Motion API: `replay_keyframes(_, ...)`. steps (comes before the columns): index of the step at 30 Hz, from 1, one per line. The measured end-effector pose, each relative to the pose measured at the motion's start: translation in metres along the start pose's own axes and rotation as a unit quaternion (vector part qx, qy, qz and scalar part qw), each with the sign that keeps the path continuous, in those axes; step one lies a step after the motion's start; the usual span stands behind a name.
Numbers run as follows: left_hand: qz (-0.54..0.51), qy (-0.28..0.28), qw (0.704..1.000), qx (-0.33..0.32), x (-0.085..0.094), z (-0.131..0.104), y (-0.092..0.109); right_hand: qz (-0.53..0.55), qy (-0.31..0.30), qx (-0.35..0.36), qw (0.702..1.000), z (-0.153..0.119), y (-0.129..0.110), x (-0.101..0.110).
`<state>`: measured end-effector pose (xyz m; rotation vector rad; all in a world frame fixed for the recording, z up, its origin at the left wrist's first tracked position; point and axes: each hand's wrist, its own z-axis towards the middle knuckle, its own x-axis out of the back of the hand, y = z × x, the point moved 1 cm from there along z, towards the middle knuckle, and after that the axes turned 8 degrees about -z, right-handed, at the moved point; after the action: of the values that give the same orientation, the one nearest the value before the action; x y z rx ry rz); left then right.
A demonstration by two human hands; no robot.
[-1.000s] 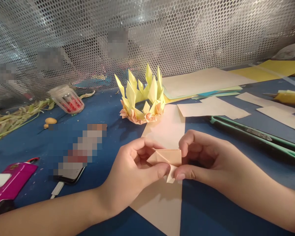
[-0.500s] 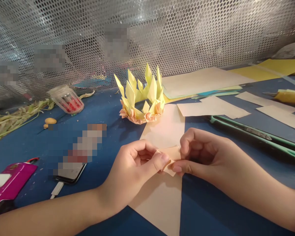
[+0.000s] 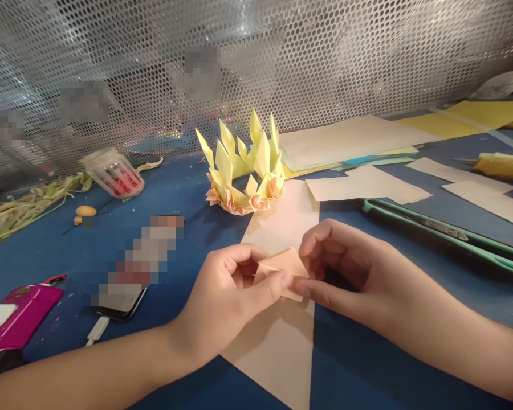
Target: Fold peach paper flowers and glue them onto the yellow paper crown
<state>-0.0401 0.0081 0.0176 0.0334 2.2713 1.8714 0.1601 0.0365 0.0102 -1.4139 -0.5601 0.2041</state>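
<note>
A small piece of folded peach paper (image 3: pixel 284 262) is held up between my two hands, with a crease running across it. My left hand (image 3: pixel 235 290) pinches its left and lower side, thumb on top. On the right side, the thumb and fingers of my right hand (image 3: pixel 342 267) close on its edge. Below the hands a long peach paper strip (image 3: pixel 277 341) lies on the blue table. Just beyond stands a folded-paper crown (image 3: pixel 245 171) with yellow points and peach folds around its base.
Peach paper pieces (image 3: pixel 367 185) lie to the right, near green-handled scissors or cutter (image 3: pixel 444 230). On the left are a phone (image 3: pixel 128 304) with a white cable, a magenta object (image 3: pixel 29 316) and a tilted jar (image 3: pixel 113 173) with red bits. A perforated metal screen (image 3: pixel 325 68) rises behind.
The folded paper has turned in my fingers, so a broader creased face now shows upward. My right hand has shifted slightly left; the crown and loose papers stay put.
</note>
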Motion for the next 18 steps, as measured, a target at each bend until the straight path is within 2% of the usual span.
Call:
replay_keyframes(4, -0.054, -0.014, 0.998, -0.001, -0.0002, 0.0005, -0.0009, -0.046, -0.037, -0.04, 0.997, -0.0015, -0.0012, -0.0002)
replay_keyframes(7, -0.066, -0.023, 0.997, -0.018, -0.0007, 0.0016, -0.0009, -0.09, -0.039, -0.052, 0.994, -0.003, 0.0003, 0.0003)
replay_keyframes(14, -0.033, -0.012, 0.997, -0.062, 0.0002, 0.0015, -0.0008, -0.102, -0.046, -0.057, 0.992, -0.0027, 0.0016, 0.0011)
replay_keyframes(18, -0.006, 0.001, 1.0, -0.031, 0.0009, 0.002, -0.0011, -0.108, -0.038, -0.055, 0.992, -0.002, 0.0007, 0.0014)
